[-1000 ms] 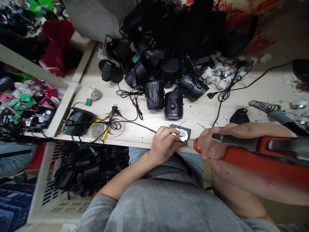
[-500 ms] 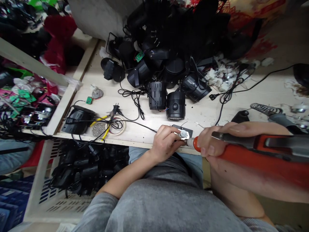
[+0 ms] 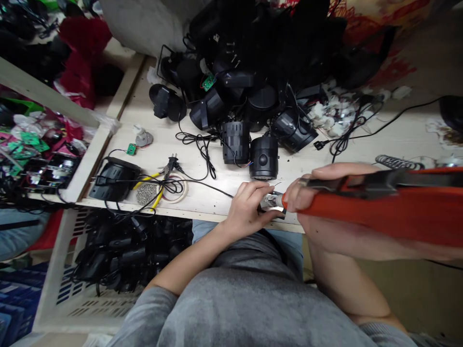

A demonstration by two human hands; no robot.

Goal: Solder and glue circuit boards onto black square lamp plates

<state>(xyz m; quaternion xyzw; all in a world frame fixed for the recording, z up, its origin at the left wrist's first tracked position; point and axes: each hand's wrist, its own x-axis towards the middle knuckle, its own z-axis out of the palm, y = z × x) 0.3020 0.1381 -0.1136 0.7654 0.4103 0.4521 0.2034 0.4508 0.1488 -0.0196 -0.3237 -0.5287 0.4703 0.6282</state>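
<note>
My right hand (image 3: 302, 195) is wrapped round an orange power screwdriver (image 3: 365, 205) with a dark lever along its top. The tool's pale nose reaches left to a small dark plate (image 3: 280, 215) with a shiny piece on it at the bench's front edge. My left hand (image 3: 249, 205) pinches this plate between thumb and fingers and steadies it on the bench. The fingers and the tool's nose partly hide the piece, so the tip's exact contact cannot be seen. Just behind stand black lamp housings (image 3: 264, 156).
More black housings and cables are heaped at the back. White motor parts (image 3: 334, 113) lie right of them. A coil spring holder (image 3: 398, 162), yellow-handled pliers (image 3: 158, 197), a tape roll (image 3: 183, 190) and a wire-wool ball (image 3: 146, 193) lie around. A white crate (image 3: 60, 289) stands below left.
The screwdriver's nose has moved left and up from the plate's near edge onto its middle. The tool has swung slightly higher. My left fingers have spread round the plate.
</note>
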